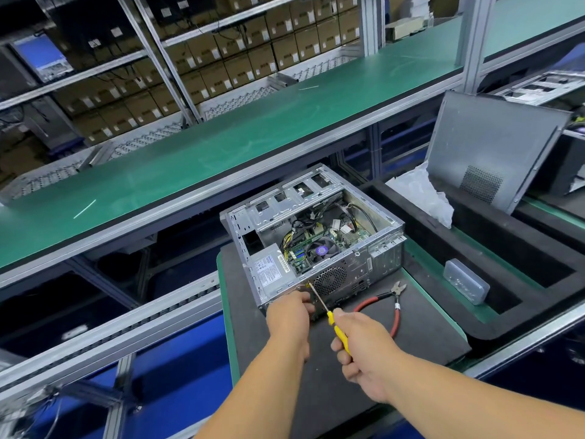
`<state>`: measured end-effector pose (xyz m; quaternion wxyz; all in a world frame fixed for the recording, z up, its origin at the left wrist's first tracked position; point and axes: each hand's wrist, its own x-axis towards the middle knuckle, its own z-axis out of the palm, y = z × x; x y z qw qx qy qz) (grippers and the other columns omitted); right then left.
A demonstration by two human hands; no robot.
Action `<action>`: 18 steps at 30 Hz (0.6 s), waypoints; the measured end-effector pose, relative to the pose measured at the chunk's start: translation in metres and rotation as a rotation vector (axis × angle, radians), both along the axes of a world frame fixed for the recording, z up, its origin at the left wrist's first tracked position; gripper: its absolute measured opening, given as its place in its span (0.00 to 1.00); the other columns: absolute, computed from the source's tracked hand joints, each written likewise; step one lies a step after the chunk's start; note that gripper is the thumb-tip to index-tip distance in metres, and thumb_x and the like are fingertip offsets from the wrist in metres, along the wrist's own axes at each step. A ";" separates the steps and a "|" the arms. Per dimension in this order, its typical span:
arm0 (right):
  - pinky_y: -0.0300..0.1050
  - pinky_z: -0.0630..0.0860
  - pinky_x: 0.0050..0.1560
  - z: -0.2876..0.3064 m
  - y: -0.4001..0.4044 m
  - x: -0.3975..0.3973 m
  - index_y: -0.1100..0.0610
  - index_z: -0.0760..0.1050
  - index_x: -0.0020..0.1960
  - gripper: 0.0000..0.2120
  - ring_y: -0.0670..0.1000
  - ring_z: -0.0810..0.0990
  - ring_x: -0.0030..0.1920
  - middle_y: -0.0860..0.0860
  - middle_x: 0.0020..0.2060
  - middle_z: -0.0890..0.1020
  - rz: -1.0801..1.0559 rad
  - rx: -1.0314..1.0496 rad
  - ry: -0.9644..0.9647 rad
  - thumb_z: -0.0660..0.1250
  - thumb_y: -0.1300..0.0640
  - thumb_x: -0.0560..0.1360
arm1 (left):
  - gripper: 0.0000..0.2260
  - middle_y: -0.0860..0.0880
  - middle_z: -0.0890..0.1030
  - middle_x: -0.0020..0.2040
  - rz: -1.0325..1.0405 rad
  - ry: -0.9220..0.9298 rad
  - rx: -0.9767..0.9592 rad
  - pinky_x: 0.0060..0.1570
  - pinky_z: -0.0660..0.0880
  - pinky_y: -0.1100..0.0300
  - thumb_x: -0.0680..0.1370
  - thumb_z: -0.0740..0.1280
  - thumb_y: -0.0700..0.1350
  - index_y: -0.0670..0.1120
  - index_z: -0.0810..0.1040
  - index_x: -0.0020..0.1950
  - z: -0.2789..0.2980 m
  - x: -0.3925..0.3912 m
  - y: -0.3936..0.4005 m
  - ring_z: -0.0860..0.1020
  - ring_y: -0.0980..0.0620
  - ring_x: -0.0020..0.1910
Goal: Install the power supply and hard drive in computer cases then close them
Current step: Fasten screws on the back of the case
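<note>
Right hand (364, 350) grips a yellow screwdriver (338, 331), tip at the open case's (316, 242) rear beside the power supply (269, 274). Left hand (289, 315) rests against the case, grip unclear. Cutters (392, 305) lie just right.

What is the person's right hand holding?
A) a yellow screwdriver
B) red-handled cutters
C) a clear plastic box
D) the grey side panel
A: the right hand grips the yellow screwdriver, tip at the case rear, while the cutters lie on the mat.
</note>
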<state>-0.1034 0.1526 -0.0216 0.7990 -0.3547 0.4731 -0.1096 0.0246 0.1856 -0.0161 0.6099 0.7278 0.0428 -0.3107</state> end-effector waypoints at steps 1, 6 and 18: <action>0.37 0.56 0.27 0.000 0.001 0.001 0.54 0.77 0.54 0.09 0.47 0.65 0.25 0.51 0.30 0.75 0.007 -0.005 -0.009 0.69 0.49 0.80 | 0.06 0.55 0.76 0.27 -0.025 -0.243 0.084 0.30 0.64 0.59 0.76 0.66 0.44 0.48 0.81 0.41 0.005 0.003 0.004 0.68 0.51 0.28; 0.38 0.60 0.25 -0.005 0.004 0.002 0.55 0.75 0.51 0.06 0.46 0.65 0.25 0.50 0.30 0.74 0.015 0.006 -0.023 0.70 0.54 0.81 | 0.09 0.61 0.79 0.36 -0.643 -1.127 0.441 0.37 0.69 0.60 0.78 0.63 0.52 0.58 0.79 0.56 0.049 0.053 -0.005 0.75 0.59 0.33; 0.39 0.62 0.26 -0.013 0.004 0.006 0.57 0.80 0.51 0.12 0.48 0.65 0.27 0.48 0.29 0.81 -0.018 -0.102 0.089 0.66 0.48 0.82 | 0.19 0.46 0.81 0.49 -1.113 -1.419 0.570 0.50 0.76 0.52 0.71 0.62 0.54 0.44 0.80 0.53 0.023 0.084 -0.012 0.76 0.45 0.51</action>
